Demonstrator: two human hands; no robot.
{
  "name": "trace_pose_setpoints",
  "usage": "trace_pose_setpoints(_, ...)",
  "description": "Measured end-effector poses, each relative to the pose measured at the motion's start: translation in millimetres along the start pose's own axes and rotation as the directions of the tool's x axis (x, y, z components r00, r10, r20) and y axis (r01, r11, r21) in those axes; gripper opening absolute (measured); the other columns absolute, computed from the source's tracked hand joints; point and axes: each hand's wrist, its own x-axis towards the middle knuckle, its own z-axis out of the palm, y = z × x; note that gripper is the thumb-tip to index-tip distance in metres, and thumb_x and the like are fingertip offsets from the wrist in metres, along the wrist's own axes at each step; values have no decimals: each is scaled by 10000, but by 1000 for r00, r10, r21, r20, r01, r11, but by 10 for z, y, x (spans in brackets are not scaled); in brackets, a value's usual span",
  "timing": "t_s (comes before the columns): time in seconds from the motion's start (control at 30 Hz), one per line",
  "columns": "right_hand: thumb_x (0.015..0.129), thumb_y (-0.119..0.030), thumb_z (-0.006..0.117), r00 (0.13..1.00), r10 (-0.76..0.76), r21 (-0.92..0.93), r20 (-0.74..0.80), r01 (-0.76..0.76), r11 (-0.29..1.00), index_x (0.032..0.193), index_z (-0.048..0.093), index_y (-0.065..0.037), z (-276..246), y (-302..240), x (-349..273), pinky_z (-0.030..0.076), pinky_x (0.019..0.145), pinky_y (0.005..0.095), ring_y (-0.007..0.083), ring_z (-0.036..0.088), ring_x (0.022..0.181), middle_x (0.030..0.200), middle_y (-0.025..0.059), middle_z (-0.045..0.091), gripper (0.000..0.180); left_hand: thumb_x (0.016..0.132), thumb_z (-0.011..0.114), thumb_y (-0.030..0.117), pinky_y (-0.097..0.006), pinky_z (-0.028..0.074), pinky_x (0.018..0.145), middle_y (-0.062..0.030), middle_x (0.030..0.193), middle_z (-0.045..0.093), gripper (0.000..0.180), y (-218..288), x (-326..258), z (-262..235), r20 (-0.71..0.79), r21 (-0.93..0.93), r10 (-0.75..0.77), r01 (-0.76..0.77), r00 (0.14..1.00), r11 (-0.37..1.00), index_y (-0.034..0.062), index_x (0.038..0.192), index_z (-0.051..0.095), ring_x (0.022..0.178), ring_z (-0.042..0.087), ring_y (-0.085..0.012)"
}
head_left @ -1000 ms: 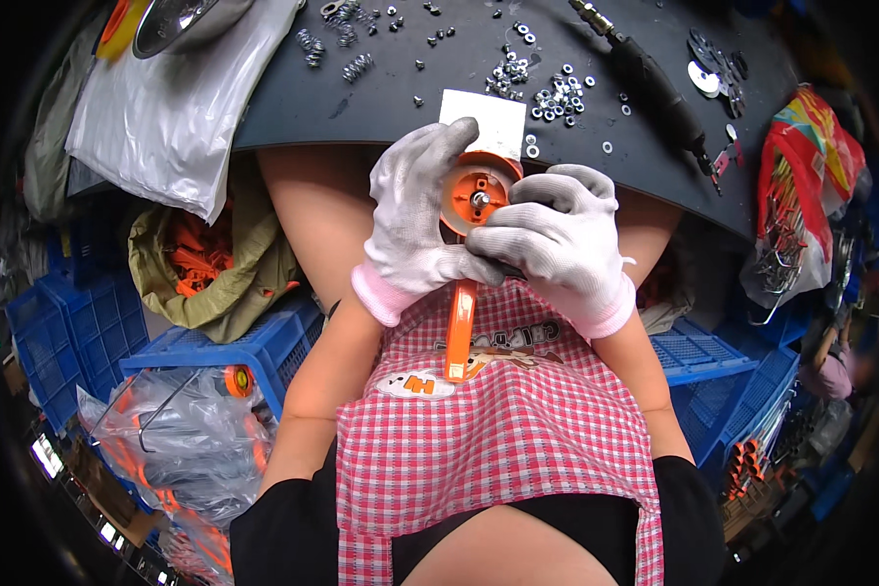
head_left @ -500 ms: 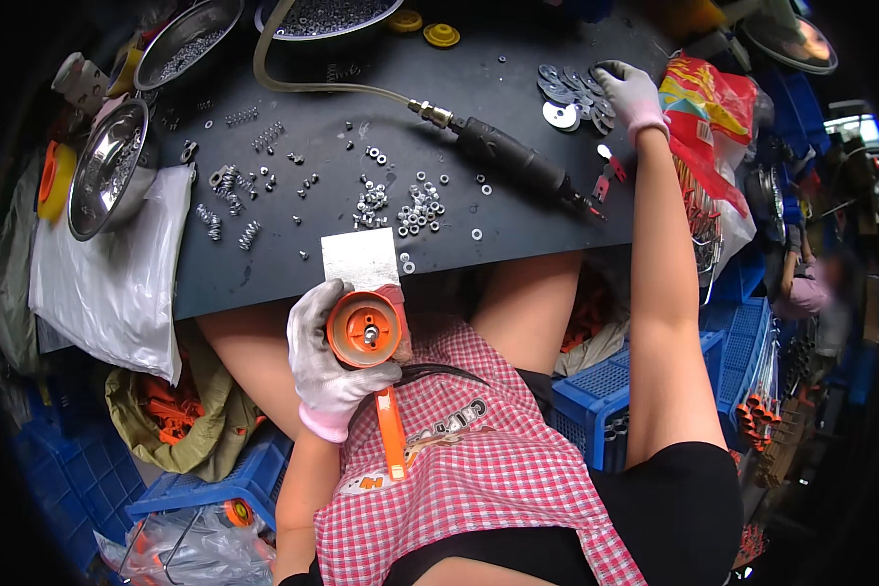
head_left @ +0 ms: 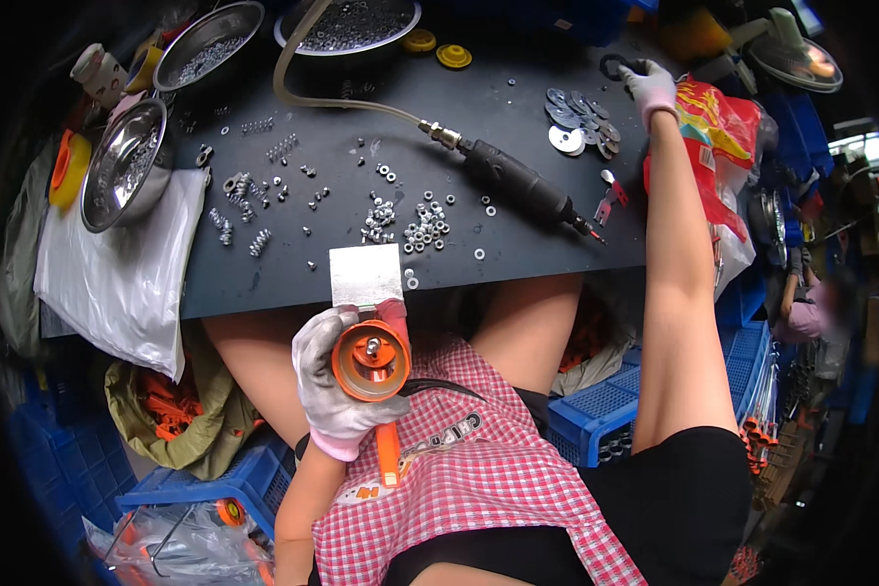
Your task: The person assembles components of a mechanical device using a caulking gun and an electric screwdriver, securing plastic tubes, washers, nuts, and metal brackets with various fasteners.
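Note:
My left hand point(head_left: 330, 381), in a white and pink glove, is closed around what looks like an orange tape dispenser point(head_left: 389, 383) in front of my apron. Its round hub faces up, with a bolt and a nut-like end at the centre. An orange handle point(head_left: 388, 454) points down from it, and a flat silver plate point(head_left: 365, 275) stands out beyond it by the table edge. My right hand point(head_left: 651, 90), gloved too, reaches to the far right of the table. Its fingertips are closed on a dark ring point(head_left: 612, 65), just beyond a pile of metal discs point(head_left: 584, 121).
A black power screwdriver point(head_left: 518, 181) with a hose lies mid-table. Nearer are loose nuts point(head_left: 427, 230) and springs point(head_left: 222, 227). Metal bowls point(head_left: 125, 166) stand at left and back. A red and yellow bag point(head_left: 718, 127) lies beside my right arm. Blue crates point(head_left: 596, 410) stand below.
My right hand has moved from over the disc pile to just beyond it, and a dark ring now shows at its fingertips. The hub in my left hand has tilted. The whole view has shifted slightly.

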Motion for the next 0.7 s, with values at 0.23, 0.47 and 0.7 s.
trace_pose_setpoints(0.23,888,-1,573,380,-831,862,407,142,487,1071,684,12,-396,-2231,-3169,490,825,245,117,627,901,1005,92,695,215,437,971,399,-394,378,1086,-116,1297,494,1259,-36,-57,24,-264,-466,-43,-89,964,880,89,1456,299,1222,489,-238)
trace_pose_setpoints(0.47,891,27,574,281,-604,623,746,26,782,1095,658,10,4,-2363,-3679,523,776,248,128,651,826,928,100,681,221,612,893,186,-390,454,1041,-158,1251,549,935,79,-10,-150,-401,-491,-37,-180,915,852,89,1378,364,1205,528,-243)
trace_pose_setpoints(0.7,719,-242,761,537,-737,577,410,473,666,1171,642,-103,-60,-2236,-3827,468,906,421,328,583,1056,1170,145,583,487,555,939,346,-375,446,1038,-157,1297,511,1064,31,-111,-170,-457,-326,-77,-86,886,941,63,1380,331,1210,524,-243)
